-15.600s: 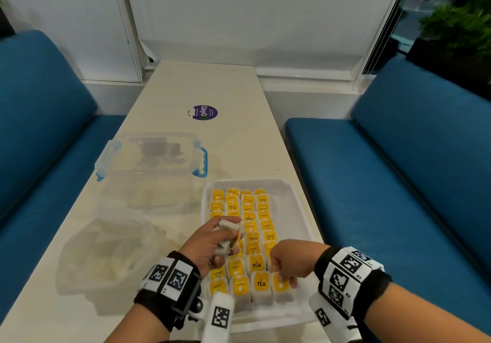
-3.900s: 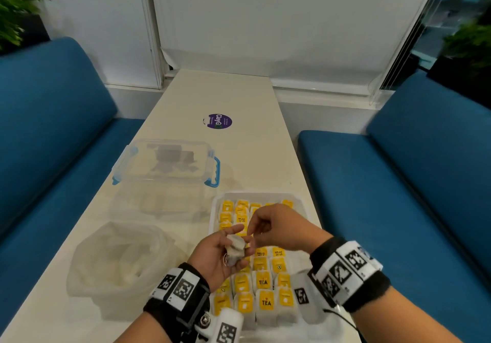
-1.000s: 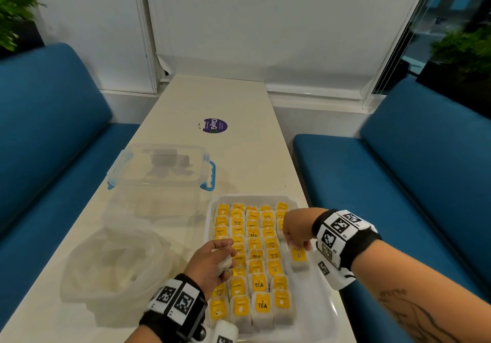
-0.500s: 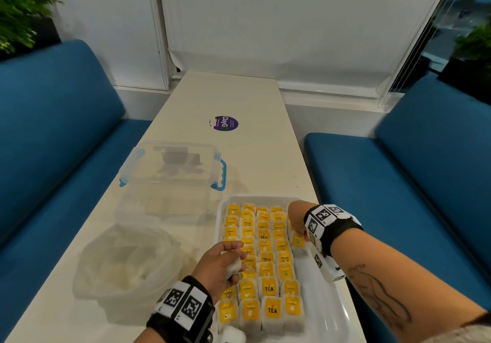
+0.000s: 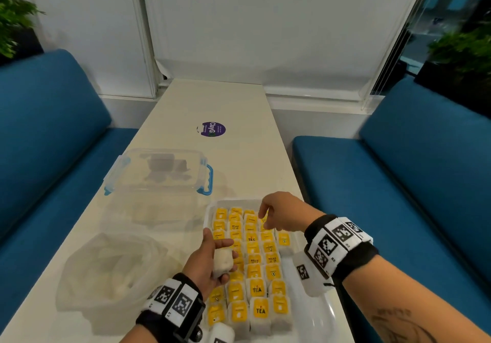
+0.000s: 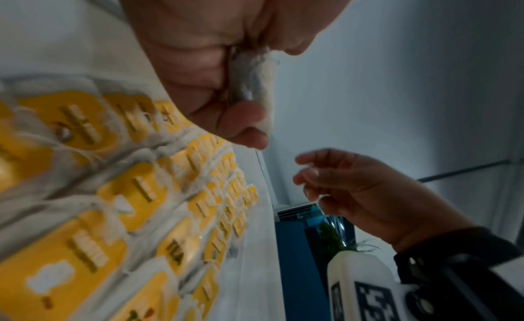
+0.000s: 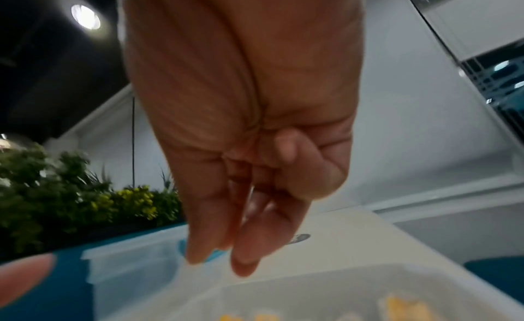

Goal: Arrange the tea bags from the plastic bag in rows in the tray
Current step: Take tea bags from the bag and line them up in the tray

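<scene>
Gripping a pale tea bag (image 5: 221, 261), the left hand (image 5: 210, 260) nears yellow-tagged rows (image 5: 255, 263); right hand's (image 5: 281, 216) grip loose, empty.

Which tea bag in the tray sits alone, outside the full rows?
The yellow-tagged tea bag on the tray's right side, just below the right hand. It starts a new column by itself; all the others stand packed in the filled columns to its left.

The head camera looks down from above at the table (image 5: 233, 108). Each wrist camera sits low and very close, looking up past its own fingers. All three see the tray (image 5: 322, 316) (image 6: 255, 269) (image 7: 326, 287).
</scene>
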Tool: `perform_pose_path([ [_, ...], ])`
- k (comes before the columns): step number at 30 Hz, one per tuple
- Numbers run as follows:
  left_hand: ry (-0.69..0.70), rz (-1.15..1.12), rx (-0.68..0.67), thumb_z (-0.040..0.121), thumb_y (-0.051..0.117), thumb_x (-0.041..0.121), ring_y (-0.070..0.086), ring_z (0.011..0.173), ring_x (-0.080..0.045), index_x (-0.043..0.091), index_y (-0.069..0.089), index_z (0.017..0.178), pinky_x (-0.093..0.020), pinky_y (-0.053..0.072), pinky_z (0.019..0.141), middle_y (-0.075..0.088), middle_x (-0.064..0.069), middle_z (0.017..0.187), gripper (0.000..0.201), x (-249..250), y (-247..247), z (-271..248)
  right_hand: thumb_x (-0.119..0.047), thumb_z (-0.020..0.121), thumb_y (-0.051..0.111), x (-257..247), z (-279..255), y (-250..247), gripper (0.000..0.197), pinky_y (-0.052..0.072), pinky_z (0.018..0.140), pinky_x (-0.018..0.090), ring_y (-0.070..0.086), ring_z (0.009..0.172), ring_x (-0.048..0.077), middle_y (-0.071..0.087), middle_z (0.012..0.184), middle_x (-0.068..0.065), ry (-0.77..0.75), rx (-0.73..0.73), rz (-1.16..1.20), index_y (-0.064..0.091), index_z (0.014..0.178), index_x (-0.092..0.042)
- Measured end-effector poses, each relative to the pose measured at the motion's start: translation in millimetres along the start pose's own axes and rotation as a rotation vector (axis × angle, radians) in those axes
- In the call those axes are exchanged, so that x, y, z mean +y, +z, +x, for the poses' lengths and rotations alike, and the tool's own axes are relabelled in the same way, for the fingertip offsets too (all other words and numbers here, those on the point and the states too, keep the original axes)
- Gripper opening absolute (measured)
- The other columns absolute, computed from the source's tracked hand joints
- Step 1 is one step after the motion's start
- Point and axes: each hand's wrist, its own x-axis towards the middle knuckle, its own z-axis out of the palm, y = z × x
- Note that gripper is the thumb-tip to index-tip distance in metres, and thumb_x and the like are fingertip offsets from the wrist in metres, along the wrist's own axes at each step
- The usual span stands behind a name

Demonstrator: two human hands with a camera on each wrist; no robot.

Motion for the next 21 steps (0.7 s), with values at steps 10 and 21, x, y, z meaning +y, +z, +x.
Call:
perform_pose_path([
  [10,0.030,0.116,-0.155,0.092,0.020,0.057,0.054,0.044,-0.018,0.014,0.061,0.084,-0.020,0.030,0.042,0.057,-0.005,0.052,0.060,-2.1,32.7,-6.6,-0.011,0.077,0.071,-26.2,-35.1,38.6,0.029,0.031,0.052,0.017,0.040,0.060,0.004,0.043,0.068,-0.011,-0.206,-0.067,0.018,0.064,0.105,-0.006],
  [21,-0.042,0.107,-0.245,0.092,0.051,0.013,0.057,0.045,-0.011,0.010,0.054,0.098,-0.015,0.035,0.036,0.066,-0.005,0.067,0.008,0.4,22.2,-19.9,-0.005,0.073,0.076,-11.8,-43.7,26.0,0.015,0.052,0.071,0.041,0.052,0.071,0.018,0.057,0.079,0.004,-0.145,0.031,0.320,0.072,0.067,-0.019],
])
